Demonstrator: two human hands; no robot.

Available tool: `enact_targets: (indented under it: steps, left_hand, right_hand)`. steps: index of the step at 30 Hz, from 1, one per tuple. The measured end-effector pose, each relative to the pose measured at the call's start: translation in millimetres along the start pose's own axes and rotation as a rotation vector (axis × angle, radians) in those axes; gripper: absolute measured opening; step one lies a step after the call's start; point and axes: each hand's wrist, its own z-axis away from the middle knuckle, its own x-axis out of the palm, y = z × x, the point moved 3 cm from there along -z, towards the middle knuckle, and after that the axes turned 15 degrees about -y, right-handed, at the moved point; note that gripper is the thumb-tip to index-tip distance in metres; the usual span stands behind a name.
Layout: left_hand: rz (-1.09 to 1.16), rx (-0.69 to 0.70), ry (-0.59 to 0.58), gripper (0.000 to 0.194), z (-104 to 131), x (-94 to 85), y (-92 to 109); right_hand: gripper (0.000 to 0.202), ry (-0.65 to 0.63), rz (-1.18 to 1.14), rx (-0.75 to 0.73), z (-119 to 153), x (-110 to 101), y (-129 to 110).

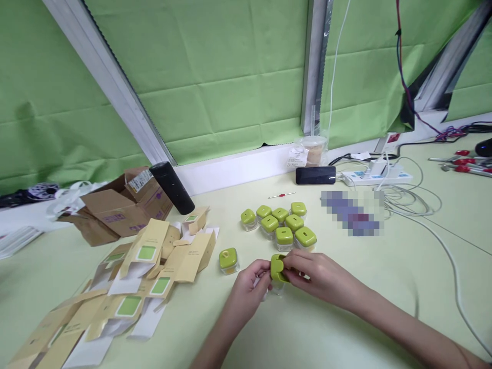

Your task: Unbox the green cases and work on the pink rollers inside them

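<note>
Both my hands meet around a green square lid (277, 267). The fingers of my left hand (249, 286) are closed at its left edge, and a clear jar (277, 289) shows partly below it. With thumb and fingers, my right hand (317, 277) pinches the lid's right side, and a rounded green tab shows beside the fingertips. To the left stands a small jar (229, 261) with a green lid that has a round piece on top. Just behind the hands, several clear jars with slotted green lids (284, 234) stand grouped.
Flattened tan cartons (154, 256) spread over the left side. Behind them are an open cardboard box (126, 205) and a black cylinder (172, 188). A red-and-white thin tool (282, 195), a phone (315, 176), a power strip (378, 177) and loose cables lie toward the back right.
</note>
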Motion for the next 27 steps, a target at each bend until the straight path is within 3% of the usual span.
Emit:
enact_targets:
  steps: [6,10,11,13,15,19,27]
  left_hand:
    - [-0.293,0.067,0.008,0.017,6.6,2.5,9.3]
    - [-0.167,0.091,0.065,0.006,3.8,0.9,9.6]
    - [-0.102,0.099,0.080,0.004,2.9,0.6,9.2]
    - [0.010,0.112,0.079,0.004,1.6,1.5,8.5]
    - [0.042,0.125,0.065,0.004,1.3,3.5,8.6]
    - [-0.024,0.181,0.098,0.006,2.7,5.4,7.1]
    - [0.009,0.274,0.093,0.024,1.0,7.2,1.4]
  right_hand:
    - [0.017,-0.005,-0.159,0.024,0.4,0.4,-4.9]
    - [0.010,0.053,-0.404,0.015,1.6,-4.6,-5.3]
    - [0.015,0.111,-0.431,0.020,2.3,-6.2,-5.0]
    - [0.054,0.191,-0.428,0.056,3.4,-6.5,-4.9]
    - [0.075,0.172,-0.417,0.099,2.9,-2.4,-6.1]
    - [0.050,0.159,-0.440,0.066,2.4,3.4,-12.7]
    - [0.057,0.278,-0.417,-0.108,6.7,1.5,-26.8]
